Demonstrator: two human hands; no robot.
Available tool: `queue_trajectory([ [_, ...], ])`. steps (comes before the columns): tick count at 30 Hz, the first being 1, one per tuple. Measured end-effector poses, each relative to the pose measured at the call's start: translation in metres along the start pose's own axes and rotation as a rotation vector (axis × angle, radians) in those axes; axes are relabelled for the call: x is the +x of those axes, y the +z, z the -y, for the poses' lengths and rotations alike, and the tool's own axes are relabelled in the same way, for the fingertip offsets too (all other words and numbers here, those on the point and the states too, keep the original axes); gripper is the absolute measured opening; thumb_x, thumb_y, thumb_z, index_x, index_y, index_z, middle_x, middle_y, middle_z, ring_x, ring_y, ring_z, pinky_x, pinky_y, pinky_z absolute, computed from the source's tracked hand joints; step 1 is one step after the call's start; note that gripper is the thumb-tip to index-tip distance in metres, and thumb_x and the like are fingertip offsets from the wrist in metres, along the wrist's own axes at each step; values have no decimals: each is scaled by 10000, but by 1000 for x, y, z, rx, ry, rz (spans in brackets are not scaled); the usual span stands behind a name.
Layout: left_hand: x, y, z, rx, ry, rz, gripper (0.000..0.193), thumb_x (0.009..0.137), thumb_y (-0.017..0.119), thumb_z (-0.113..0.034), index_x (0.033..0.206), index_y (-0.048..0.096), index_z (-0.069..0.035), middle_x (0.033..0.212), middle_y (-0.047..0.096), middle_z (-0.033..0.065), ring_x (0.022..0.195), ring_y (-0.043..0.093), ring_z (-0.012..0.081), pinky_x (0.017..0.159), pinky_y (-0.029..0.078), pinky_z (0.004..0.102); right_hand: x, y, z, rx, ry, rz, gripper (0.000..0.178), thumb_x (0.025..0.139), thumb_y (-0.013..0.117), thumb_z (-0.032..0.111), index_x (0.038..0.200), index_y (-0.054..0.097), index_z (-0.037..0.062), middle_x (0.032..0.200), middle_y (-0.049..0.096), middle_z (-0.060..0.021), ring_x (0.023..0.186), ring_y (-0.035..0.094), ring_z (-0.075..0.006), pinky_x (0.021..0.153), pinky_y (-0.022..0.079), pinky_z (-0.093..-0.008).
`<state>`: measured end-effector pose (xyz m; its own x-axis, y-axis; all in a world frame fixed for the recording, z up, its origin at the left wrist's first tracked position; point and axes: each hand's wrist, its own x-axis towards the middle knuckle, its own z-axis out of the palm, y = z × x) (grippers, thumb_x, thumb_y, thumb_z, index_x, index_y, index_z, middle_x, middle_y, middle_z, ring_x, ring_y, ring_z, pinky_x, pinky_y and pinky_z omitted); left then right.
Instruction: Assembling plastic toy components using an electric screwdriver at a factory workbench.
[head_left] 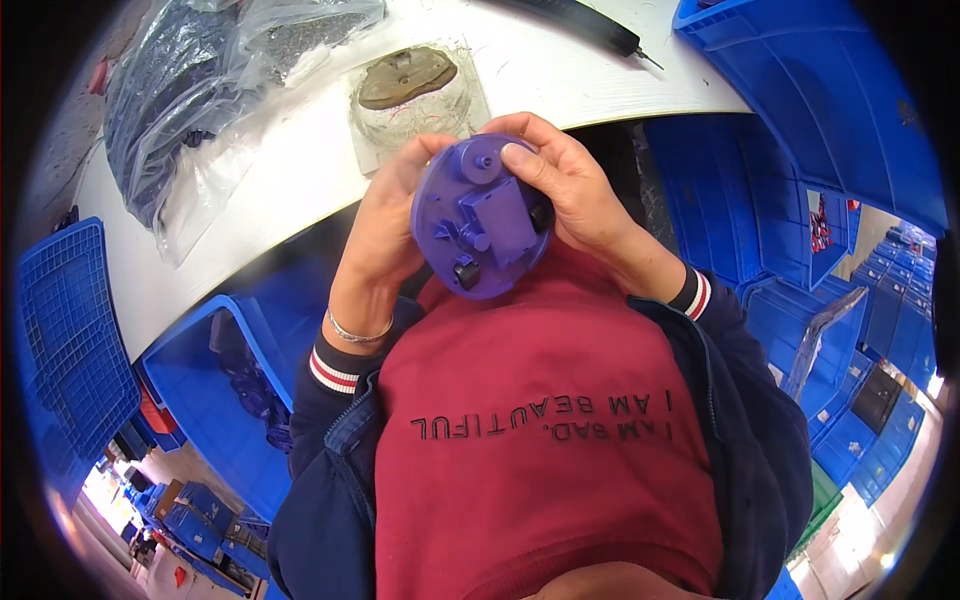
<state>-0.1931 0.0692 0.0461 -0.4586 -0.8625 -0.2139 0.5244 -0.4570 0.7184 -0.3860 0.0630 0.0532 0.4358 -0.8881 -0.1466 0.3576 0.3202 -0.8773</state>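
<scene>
Left hand (388, 215) and right hand (580, 190) both have a pretty snug grip on a round purple plastic part (490, 218), right around the white desk's (570, 85) near edge. Black thin-tipped tool (585, 22) sits far right.

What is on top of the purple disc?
The purple disc carries a raised box, round boss and two black pieces. Its underside and edge beneath the right hand are hidden.

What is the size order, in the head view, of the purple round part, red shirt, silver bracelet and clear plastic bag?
1. Red shirt
2. Clear plastic bag
3. Purple round part
4. Silver bracelet

This ranks apparent size only; nearness to the camera may enlarge some.
</scene>
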Motion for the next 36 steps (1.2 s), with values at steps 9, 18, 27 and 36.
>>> queue_trajectory([
  [9, -2, 6, 2, -181, -16, -66, 278, 894, 626, -97, 1111, 509, 31, 1066, 614, 109, 902, 633, 135, 768, 544, 256, 1, 5, -3, -83, -28, -45, 274, 972, 528, 182, 1187, 511, 14, 1079, 592, -35, 986, 555, -87, 898, 450, -240],
  [18, -4, 0, 1, 124, 92, -126, 208, 896, 611, -62, 1076, 554, 25, 1038, 634, 98, 894, 632, 137, 765, 543, 256, 3, 2, -16, -165, -105, -73, 234, 971, 513, 146, 1143, 518, -12, 1048, 589, -46, 990, 535, -91, 883, 437, -237],
  [27, -2, 10, 4, -274, -50, -66, 252, 910, 602, -65, 1137, 545, 29, 1020, 644, 97, 872, 638, 137, 779, 534, 238, 1, -1, 7, 286, 154, -102, 291, 989, 441, 192, 1158, 511, -35, 968, 566, -56, 851, 569, -117, 762, 498, -261],
  [36, 12, 41, 0, 120, 90, -235, 259, 905, 622, -82, 1130, 554, 28, 958, 649, 73, 836, 632, 127, 788, 520, 227, 1, -34, -9, 1272, 491, 283, 362, 971, 436, 215, 1152, 473, -96, 841, 495, -76, 591, 471, -106, 491, 444, -221],
])
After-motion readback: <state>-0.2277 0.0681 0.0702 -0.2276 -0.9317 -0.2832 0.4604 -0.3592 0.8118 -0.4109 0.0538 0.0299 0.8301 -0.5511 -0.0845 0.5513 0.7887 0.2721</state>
